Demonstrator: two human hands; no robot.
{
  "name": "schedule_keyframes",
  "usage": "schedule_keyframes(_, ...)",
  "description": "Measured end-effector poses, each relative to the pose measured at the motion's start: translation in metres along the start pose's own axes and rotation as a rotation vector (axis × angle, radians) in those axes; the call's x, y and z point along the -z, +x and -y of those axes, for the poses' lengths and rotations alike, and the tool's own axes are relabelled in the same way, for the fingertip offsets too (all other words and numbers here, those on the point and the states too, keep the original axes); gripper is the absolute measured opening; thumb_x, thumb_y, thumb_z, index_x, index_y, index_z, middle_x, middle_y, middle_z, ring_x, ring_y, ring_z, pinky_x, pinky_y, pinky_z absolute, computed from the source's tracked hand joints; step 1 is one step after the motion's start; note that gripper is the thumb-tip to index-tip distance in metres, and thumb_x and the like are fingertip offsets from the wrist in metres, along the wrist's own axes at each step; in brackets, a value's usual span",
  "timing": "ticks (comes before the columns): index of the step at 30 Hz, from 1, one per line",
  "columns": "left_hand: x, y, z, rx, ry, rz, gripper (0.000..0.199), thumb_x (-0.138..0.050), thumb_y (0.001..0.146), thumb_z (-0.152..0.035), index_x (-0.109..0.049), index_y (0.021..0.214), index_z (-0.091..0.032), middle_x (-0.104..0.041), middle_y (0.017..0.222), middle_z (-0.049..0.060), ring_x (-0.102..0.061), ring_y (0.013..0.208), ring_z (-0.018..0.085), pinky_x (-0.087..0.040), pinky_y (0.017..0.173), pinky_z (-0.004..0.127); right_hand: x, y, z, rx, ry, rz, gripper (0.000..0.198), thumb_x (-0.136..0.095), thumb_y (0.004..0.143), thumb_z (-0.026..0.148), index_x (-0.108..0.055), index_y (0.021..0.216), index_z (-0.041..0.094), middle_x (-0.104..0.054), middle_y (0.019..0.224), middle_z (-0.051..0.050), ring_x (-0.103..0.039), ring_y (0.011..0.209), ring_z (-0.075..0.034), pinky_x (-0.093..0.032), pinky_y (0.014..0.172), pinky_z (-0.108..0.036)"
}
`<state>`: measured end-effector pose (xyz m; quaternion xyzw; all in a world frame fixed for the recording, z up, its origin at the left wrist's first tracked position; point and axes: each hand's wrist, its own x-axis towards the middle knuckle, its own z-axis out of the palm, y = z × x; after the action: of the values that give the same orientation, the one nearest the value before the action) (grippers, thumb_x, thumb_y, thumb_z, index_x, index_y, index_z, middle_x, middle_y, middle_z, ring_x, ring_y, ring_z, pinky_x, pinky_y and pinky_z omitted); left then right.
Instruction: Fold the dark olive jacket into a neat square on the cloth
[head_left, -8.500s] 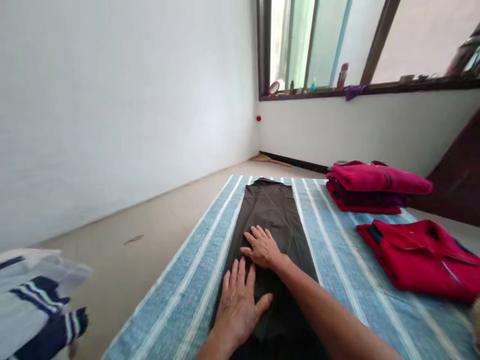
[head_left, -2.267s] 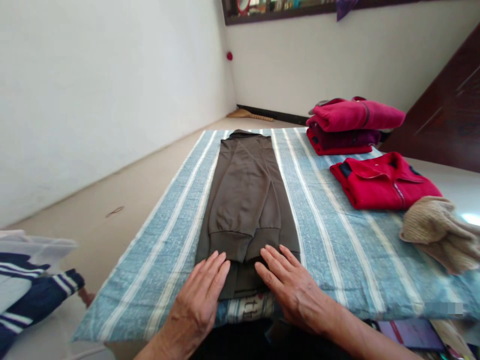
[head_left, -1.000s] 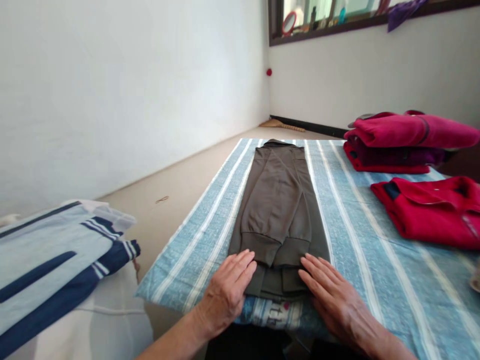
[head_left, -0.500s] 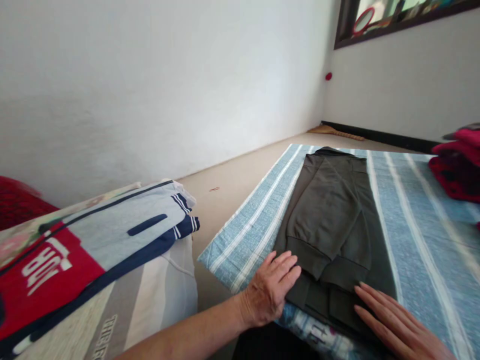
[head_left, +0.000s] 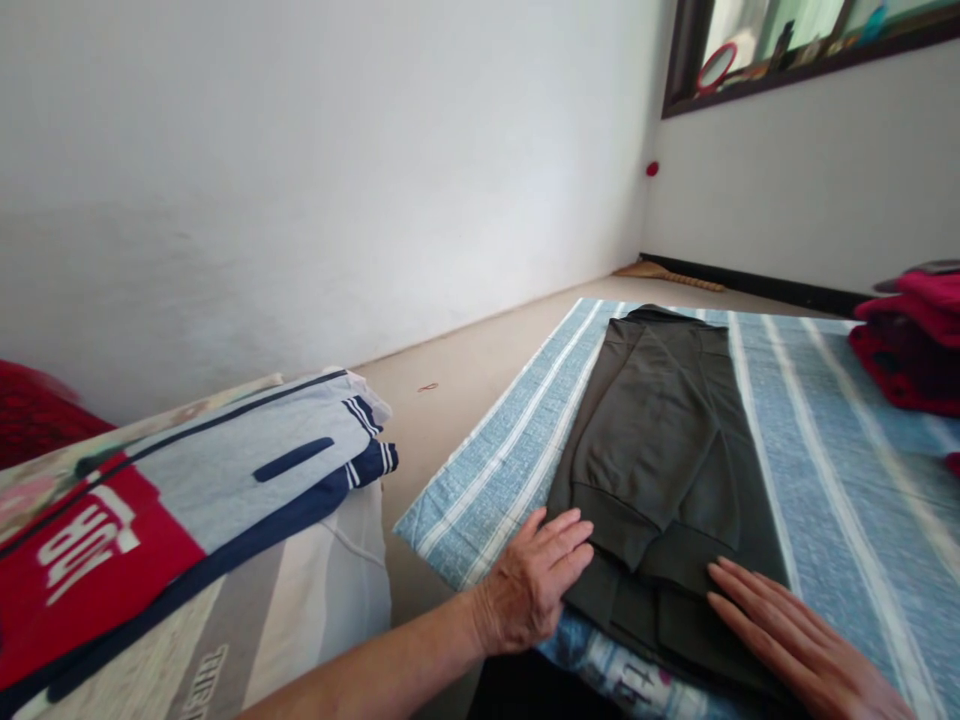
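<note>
A dark olive long-sleeved garment [head_left: 652,430] lies folded lengthwise on the blue striped cloth [head_left: 840,440], its sleeves laid down over the body and its collar end away from me. My left hand [head_left: 529,580] rests on its lower left edge, fingers stretched out and lying flat. On the lower right part lies my right hand [head_left: 795,630], also flat with the fingers extended. Neither hand grips the fabric. The garment's near hem is partly hidden by my right hand.
To the left, a grey, red and navy jacket [head_left: 247,470] is spread on a patterned bed cover [head_left: 300,610]. Folded red and pink clothes [head_left: 915,340] are stacked at the right. A broom [head_left: 667,272] lies on the floor by the far corner, below a dark-framed window [head_left: 675,70].
The camera view has tilted slightly upward, so the scene sits a little lower. Both hands stay almost in the same places on the garment.
</note>
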<state>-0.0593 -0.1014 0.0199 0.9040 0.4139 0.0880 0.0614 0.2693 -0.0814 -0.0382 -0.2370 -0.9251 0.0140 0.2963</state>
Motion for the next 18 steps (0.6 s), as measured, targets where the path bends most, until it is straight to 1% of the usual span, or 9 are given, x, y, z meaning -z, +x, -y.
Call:
schedule_keyframes(3, 0.008, 0.005, 0.0, 0.028, -0.061, 0.076, 0.056, -0.046, 0.067, -0.01, -0.049, 0.123, -0.015, -0.047, 0.138, 0.012, -0.033, 0.132, 0.027, -0.026, 0.106, 0.055, -0.001, 0.002, -0.001, -0.017, 0.039, 0.038, 0.056, -0.049, 0.085, 0.033, -0.041, 0.139, 0.02, -0.045, 0.139, -0.007, -0.051, 0.12, -0.024, -0.046, 0.096, -0.03)
schedule_keyframes(6, 0.019, 0.01, 0.001, 0.055, -0.103, 0.139, 0.062, -0.046, 0.06, -0.006, -0.049, 0.122, -0.015, -0.047, 0.137, 0.012, -0.036, 0.131, 0.026, -0.024, 0.107, 0.055, -0.005, 0.002, -0.004, -0.077, 0.077, 0.071, 0.058, -0.052, 0.082, 0.024, -0.041, 0.139, 0.021, -0.045, 0.139, -0.009, -0.047, 0.123, -0.025, -0.043, 0.101, -0.037)
schedule_keyframes(9, 0.035, 0.02, 0.004, 0.077, -0.132, 0.13, 0.063, -0.044, 0.058, -0.004, -0.049, 0.12, -0.015, -0.05, 0.134, 0.013, -0.042, 0.127, 0.025, -0.024, 0.108, 0.054, 0.001, 0.009, -0.008, -0.15, 0.205, 0.084, 0.054, -0.053, 0.083, 0.023, -0.044, 0.136, 0.022, -0.05, 0.134, -0.01, -0.047, 0.124, -0.027, -0.04, 0.103, -0.044)
schedule_keyframes(12, 0.058, 0.036, 0.008, 0.084, -0.183, 0.06, 0.056, -0.043, 0.064, -0.004, -0.051, 0.118, -0.017, -0.057, 0.127, 0.011, -0.05, 0.119, 0.022, -0.03, 0.107, 0.047, 0.021, 0.029, -0.011, -0.3, 0.349, 0.052, 0.04, -0.049, 0.088, 0.023, -0.051, 0.129, 0.023, -0.056, 0.128, -0.01, -0.052, 0.119, -0.025, -0.041, 0.102, -0.044)
schedule_keyframes(14, 0.077, 0.05, 0.009, 0.071, -0.219, 0.009, 0.048, -0.042, 0.069, -0.005, -0.054, 0.114, -0.017, -0.061, 0.12, 0.008, -0.055, 0.111, 0.019, -0.038, 0.102, 0.039, 0.039, 0.046, -0.013, -0.398, 0.43, 0.01, 0.034, -0.046, 0.091, 0.026, -0.055, 0.124, 0.023, -0.06, 0.122, -0.01, -0.057, 0.112, -0.024, -0.047, 0.095, -0.04)
schedule_keyframes(16, 0.097, 0.063, 0.009, 0.067, -0.23, -0.028, 0.044, -0.042, 0.072, -0.006, -0.056, 0.112, -0.017, -0.064, 0.114, 0.007, -0.058, 0.106, 0.018, -0.042, 0.097, 0.034, 0.058, 0.06, -0.015, -0.452, 0.481, -0.008, 0.032, -0.045, 0.092, 0.028, -0.056, 0.121, 0.023, -0.063, 0.116, -0.009, -0.061, 0.104, -0.023, -0.051, 0.088, -0.036)
schedule_keyframes(18, 0.115, 0.071, 0.006, 0.074, -0.215, -0.039, 0.043, -0.042, 0.073, -0.007, -0.057, 0.112, -0.018, -0.065, 0.112, 0.005, -0.059, 0.104, 0.018, -0.043, 0.096, 0.032, 0.075, 0.069, -0.016, -0.469, 0.499, -0.02, 0.031, -0.044, 0.093, 0.03, -0.057, 0.12, 0.024, -0.065, 0.111, -0.008, -0.063, 0.1, -0.022, -0.053, 0.084, -0.035)
